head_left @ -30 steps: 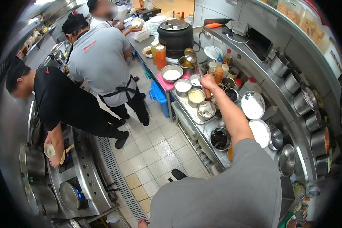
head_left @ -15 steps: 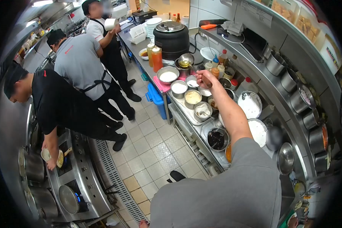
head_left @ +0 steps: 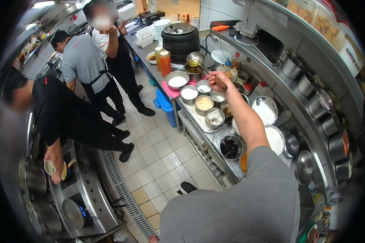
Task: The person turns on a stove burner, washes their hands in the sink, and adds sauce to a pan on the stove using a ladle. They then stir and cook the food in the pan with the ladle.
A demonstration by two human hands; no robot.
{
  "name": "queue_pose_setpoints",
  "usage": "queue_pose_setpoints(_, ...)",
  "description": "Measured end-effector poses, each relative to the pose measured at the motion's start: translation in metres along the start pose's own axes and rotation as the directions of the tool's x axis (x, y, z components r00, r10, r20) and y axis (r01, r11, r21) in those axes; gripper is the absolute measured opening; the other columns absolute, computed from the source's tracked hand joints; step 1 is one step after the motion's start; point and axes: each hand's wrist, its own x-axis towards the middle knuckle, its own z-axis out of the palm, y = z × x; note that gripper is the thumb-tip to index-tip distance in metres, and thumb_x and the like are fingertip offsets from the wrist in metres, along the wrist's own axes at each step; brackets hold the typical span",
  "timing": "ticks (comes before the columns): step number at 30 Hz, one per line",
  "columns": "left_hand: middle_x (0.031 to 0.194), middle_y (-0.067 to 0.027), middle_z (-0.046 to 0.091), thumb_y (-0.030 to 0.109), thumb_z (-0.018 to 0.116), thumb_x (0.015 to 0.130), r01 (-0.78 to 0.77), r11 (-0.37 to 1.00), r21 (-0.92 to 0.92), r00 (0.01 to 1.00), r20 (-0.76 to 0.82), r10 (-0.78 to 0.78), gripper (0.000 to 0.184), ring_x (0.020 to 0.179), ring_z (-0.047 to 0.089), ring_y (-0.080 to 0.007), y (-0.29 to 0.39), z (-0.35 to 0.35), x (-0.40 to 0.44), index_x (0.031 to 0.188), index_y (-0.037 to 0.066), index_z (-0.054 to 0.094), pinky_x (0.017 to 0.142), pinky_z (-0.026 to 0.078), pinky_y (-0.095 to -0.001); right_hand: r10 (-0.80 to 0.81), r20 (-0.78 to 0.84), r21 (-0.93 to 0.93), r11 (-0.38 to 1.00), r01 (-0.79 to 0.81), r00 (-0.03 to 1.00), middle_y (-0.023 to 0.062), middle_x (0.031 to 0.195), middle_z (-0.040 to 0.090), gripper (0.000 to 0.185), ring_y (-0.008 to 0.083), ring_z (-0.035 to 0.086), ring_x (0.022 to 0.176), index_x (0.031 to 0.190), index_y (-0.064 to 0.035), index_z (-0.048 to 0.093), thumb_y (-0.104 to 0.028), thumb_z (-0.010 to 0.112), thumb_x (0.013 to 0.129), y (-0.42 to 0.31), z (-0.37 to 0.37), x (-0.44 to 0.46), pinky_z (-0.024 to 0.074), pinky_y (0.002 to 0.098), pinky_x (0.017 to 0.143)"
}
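In the head view my right hand (head_left: pixel 220 79) is wrapped round the brown handle of a ladle (head_left: pixel 196 58). The ladle's metal bowl is tilted just above a steel pot (head_left: pixel 194 72), and yellow liquid shows in both. A bowl of white stuff (head_left: pixel 177 80) and a small pot of white stuff (head_left: pixel 204 86) stand close to that pot. Of my left hand (head_left: pixel 153 239) only a small part shows at the bottom edge; its fingers are hidden.
Sauce bottles (head_left: pixel 165 63) and a black soup kettle (head_left: pixel 181 40) stand behind the pot. Several filled pots line the counter, including one with dark contents (head_left: pixel 231 146). Three people work to the left, one at a stove (head_left: pixel 87 194) with a lit burner under a pan (head_left: pixel 73 214).
The ladle has risen slightly, its bowl now tilted with the yellow liquid near the lip. A person at the back has raised a hand; the person in grey has leaned toward the left counter.
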Motion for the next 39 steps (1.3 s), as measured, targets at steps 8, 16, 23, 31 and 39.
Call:
queue_pose_setpoints(8,0.086,-0.0065,0.060,0.020,0.054,0.094,-0.012,1.000,-0.011,1.000,0.014,0.013,0.017,0.068,0.059,-0.0213,0.003,0.000,0.009,0.106,0.009,0.057,0.051,0.051,-0.0405,0.009,0.030,0.062,0.998,-0.011,0.999,-0.0013,0.069,0.051,0.015,0.0054,0.048,0.051,0.090,-0.0028,0.045,-0.015,0.050,0.097,0.003,-0.004,0.001,0.0391,0.0213,0.046)
queue_pose_setpoints(16,0.086,-0.0066,0.060,0.021,0.054,0.094,-0.025,0.999,-0.036,1.000,0.006,0.026,0.017,0.068,0.059,-0.0214,0.000,-0.005,0.009,0.106,0.009,0.057,0.051,0.051,-0.0408,-0.002,0.049,0.126,0.992,-0.004,0.999,-0.0007,0.069,0.050,0.014,0.0059,0.048,0.051,0.091,-0.0027,0.044,-0.014,0.051,0.096,0.008,-0.001,0.003,0.0390,0.0214,0.046)
queue_pose_setpoints(23,0.086,-0.0067,0.060,0.021,0.054,0.094,-0.030,0.997,-0.065,1.000,-0.011,0.029,0.017,0.068,0.059,-0.0215,-0.015,-0.013,0.004,0.105,0.009,0.057,0.051,0.051,-0.0410,-0.048,0.018,0.121,0.992,0.046,0.999,-0.0015,0.069,0.051,0.021,0.0064,0.049,0.049,0.102,0.0043,0.045,-0.013,0.054,0.096,0.012,0.009,0.004,0.0392,0.0209,0.044)
queue_pose_setpoints(31,0.086,-0.0068,0.060,0.021,0.054,0.094,-0.038,0.991,-0.126,0.999,0.028,0.041,0.017,0.068,0.059,-0.0216,-0.051,-0.029,-0.008,0.105,0.009,0.057,0.052,0.051,-0.0412,0.033,0.064,0.183,0.982,-0.045,0.997,-0.0003,0.068,0.048,0.013,0.0079,0.048,0.050,0.090,-0.0024,0.044,-0.011,0.053,0.094,0.010,0.003,0.012,0.0395,0.0215,0.046)
queue_pose_setpoints(39,0.082,-0.0097,0.060,0.018,0.057,0.091,-0.017,0.984,-0.180,0.984,-0.175,-0.015,0.012,0.078,0.060,-0.0235,-0.057,-0.033,-0.019,0.098,0.008,0.060,0.057,0.054,-0.0427,0.022,0.052,0.187,0.982,-0.031,0.998,0.0001,0.066,0.048,0.016,0.0090,0.046,0.049,0.091,-0.0008,0.043,-0.013,0.053,0.095,0.013,0.006,0.005,0.0400,0.0210,0.046)
